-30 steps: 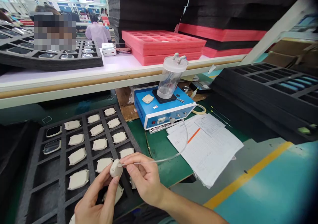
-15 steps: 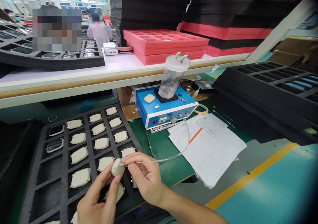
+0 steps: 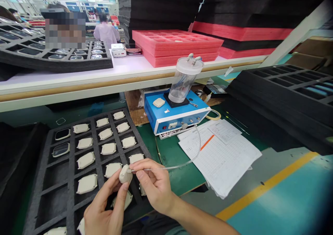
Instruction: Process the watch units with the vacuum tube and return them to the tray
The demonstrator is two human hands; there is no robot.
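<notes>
Between the thumb and fingers of my left hand [image 3: 105,209] is a cream watch case [image 3: 125,175], tilted up on its edge. My right hand [image 3: 156,186] pinches the end of a clear thin tube [image 3: 179,166]; its tip meets the side of the case, though my fingers partly hide the contact. Both hands are over the near right part of a black foam tray [image 3: 69,193]. More cream watch cases [image 3: 87,184] lie in its compartments, and two pieces with dark glass faces [image 3: 61,150] sit at its far left.
The tube runs to a blue control box [image 3: 156,115] carrying a clear cylinder [image 3: 179,85] and another cream case [image 3: 159,102]. Papers [image 3: 221,158] lie right of my hands. Behind is a shelf [image 3: 125,72] with pink foam trays [image 3: 177,49]; black foam trays [image 3: 273,103] stand at right.
The whole view has shifted slightly, so things appear a little further right. My hands keep the same hold on the watch case and tube.
</notes>
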